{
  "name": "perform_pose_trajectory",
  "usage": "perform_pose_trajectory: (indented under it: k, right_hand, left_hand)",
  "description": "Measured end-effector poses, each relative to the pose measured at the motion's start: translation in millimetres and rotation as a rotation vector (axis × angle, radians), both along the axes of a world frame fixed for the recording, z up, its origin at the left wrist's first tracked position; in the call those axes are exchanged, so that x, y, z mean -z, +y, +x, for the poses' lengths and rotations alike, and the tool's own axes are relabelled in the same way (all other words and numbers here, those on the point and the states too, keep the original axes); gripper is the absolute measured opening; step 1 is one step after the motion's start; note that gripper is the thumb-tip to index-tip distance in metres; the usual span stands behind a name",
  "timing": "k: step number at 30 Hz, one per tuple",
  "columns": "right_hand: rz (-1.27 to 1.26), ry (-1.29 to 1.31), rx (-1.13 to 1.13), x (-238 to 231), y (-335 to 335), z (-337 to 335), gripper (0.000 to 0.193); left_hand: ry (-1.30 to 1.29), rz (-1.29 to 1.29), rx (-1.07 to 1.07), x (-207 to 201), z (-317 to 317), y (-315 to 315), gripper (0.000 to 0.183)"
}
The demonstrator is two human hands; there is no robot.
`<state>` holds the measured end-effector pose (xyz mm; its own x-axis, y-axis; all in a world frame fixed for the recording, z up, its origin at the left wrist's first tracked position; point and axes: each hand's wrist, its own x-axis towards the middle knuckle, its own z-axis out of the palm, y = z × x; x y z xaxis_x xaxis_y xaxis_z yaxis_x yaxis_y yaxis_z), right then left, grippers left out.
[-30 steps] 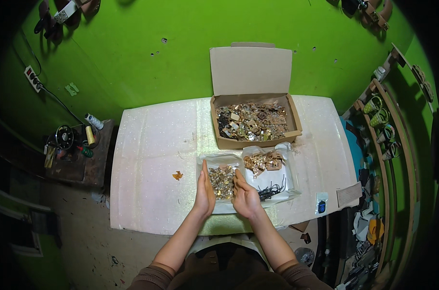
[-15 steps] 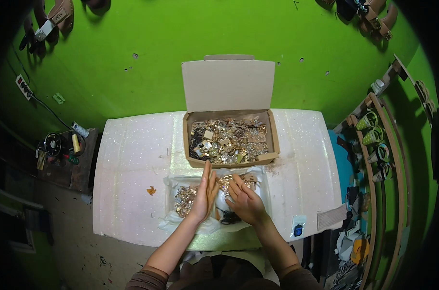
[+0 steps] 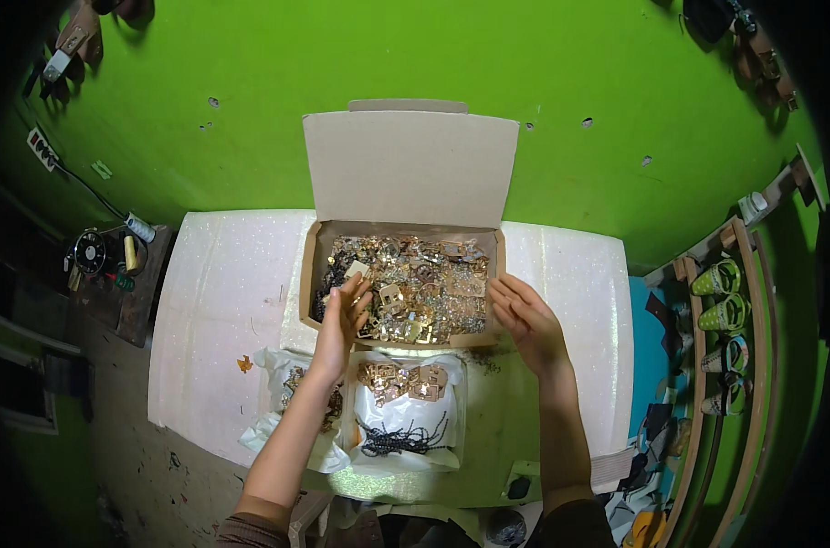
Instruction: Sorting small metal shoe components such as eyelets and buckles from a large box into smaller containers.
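A cardboard box point(image 3: 310, 315) with its lid raised holds a heap of gold and silver metal ornaments point(image 3: 424, 283), with black pieces at its left end. My left hand point(image 3: 345, 315) is open over the box's front left part, fingers apart, holding nothing. At the box's right edge is my right hand point(image 3: 526, 315), open and empty, palm turned inward. In front of the box lies a smaller container lined with white plastic point(image 3: 392, 409). Its right part has gold pieces point(image 3: 404, 381) and black beaded strands point(image 3: 401, 440). My left forearm partly covers more gold pieces in its left part.
An orange leaf-shaped piece point(image 3: 244, 363) lies on the white table point(image 3: 214, 301). To the right stands a wooden rack point(image 3: 753, 365) with green sandals point(image 3: 721, 310). A dark side table point(image 3: 136, 301) with spools is at the left, under a power strip point(image 3: 42, 149).
Both hands have moved away from the lined container up to the big box and spread apart. The view has shifted, and the container's black strands and gold pieces show more fully.
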<state>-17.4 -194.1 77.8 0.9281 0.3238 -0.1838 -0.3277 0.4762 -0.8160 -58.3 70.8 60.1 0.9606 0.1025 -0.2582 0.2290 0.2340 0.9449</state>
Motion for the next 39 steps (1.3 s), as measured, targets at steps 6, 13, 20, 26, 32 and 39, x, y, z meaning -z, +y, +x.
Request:
perform_pose_trajectory:
  k: [6, 13, 20, 26, 32, 39]
  right_hand:
    - [-0.282, -0.056, -0.235, 16, 22, 52, 0.041]
    - [-1.259, -0.756, -0.979, 81, 44, 88, 0.04]
    - [-1.407, -0.723, -1.337, 85, 52, 94, 0.037]
    - [-1.38, -0.823, -1.162, 90, 44, 91, 0.031]
    - [-1.433, -0.693, -1.275, 88, 48, 93, 0.034]
    - [-1.376, -0.661, -1.339, 96, 51, 99, 0.028]
  left_hand:
    - [0.046, -0.024, 0.045, 20, 29, -22, 0.066]
    - [0.109, 0.084, 0.203, 40, 60, -44, 0.059]
    - [0.143, -0.049, 0.208, 43, 77, -63, 0.059]
    - [0.189, -0.064, 0.187, 42, 78, -68, 0.055]
    - [0.222, -0.122, 0.198, 54, 76, -65, 0.057]
    - [0.217, -0.155, 0.204, 51, 74, -63, 0.062]
